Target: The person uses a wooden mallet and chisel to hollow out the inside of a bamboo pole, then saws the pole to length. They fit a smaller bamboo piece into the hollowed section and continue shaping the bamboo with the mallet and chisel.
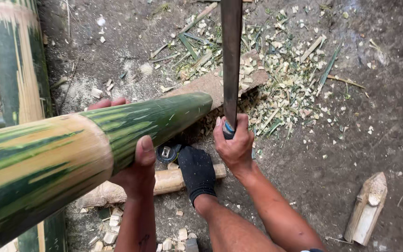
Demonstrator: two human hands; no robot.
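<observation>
My left hand [134,161] wraps around a thick green and yellow bamboo pole [71,149] that runs from the lower left to its cut end near the centre. My right hand [234,142] grips the handle of a long dark blade [231,60], held upright just right of the pole's end. The pole's end rests on a flat wooden board [211,84] lying on the dirt. My foot in a black sock [198,172] stands between my two arms, on a short pale bamboo piece [164,182].
Pale bamboo chips and green slivers [281,79] litter the dirt beyond the board. Another upright bamboo stalk [17,60] stands at the left. A cut bamboo stub [367,207] lies at the lower right. A small tape measure [166,153] sits under the pole.
</observation>
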